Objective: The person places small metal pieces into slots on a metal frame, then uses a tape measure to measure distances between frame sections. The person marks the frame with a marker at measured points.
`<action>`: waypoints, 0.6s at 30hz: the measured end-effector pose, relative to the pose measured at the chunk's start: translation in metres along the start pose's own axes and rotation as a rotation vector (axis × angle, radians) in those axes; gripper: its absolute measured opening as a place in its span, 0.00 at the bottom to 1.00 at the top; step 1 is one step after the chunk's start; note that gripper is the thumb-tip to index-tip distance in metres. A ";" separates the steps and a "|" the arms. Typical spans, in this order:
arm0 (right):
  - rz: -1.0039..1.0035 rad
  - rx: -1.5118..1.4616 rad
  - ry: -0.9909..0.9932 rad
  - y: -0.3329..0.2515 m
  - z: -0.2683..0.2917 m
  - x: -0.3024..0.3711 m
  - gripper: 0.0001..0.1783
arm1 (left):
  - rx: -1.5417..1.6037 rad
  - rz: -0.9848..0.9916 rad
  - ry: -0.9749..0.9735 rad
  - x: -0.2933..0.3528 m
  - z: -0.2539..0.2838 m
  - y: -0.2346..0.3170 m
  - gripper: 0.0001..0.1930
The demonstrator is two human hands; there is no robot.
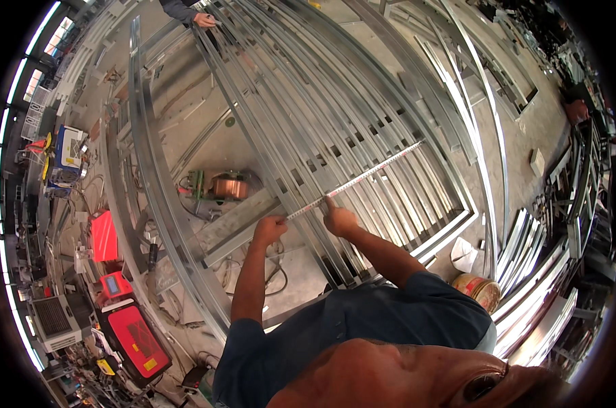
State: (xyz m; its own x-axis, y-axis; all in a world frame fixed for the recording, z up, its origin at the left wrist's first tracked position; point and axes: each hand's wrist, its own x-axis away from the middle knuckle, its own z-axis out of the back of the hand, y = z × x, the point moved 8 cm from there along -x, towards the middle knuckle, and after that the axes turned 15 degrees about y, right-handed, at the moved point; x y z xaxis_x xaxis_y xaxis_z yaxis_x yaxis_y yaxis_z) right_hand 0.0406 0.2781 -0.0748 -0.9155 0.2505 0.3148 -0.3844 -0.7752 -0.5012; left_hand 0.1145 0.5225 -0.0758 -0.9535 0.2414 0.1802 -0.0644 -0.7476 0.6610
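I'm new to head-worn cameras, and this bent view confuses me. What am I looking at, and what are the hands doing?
There's no machine arm here: a person works bare-handed. The single picture comes from a wide fisheye camera on that person's head, looking down, so straight edges curve toward the rim.

Below it, long metal bars lie side by side, with a pale measuring tape stretched across them. The left hand is closed at the tape's near end and appears to hold it. The right hand is farther along, a finger seeming to touch the tape.

Left of the bars sits a copper-coloured coil. At the top, another person's hand shows; what it holds is too small to tell.
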 end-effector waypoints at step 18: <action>-0.007 0.034 -0.038 0.000 -0.002 0.001 0.43 | 0.014 0.021 -0.012 0.001 0.001 -0.001 0.19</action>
State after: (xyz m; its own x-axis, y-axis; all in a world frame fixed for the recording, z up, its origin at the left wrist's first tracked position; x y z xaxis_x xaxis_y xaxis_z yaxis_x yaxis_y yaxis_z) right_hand 0.0396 0.2796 -0.0754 -0.9076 0.2339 0.3488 -0.3856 -0.7928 -0.4719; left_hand 0.1136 0.5241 -0.0758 -0.9510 0.2333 0.2030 -0.0402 -0.7441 0.6669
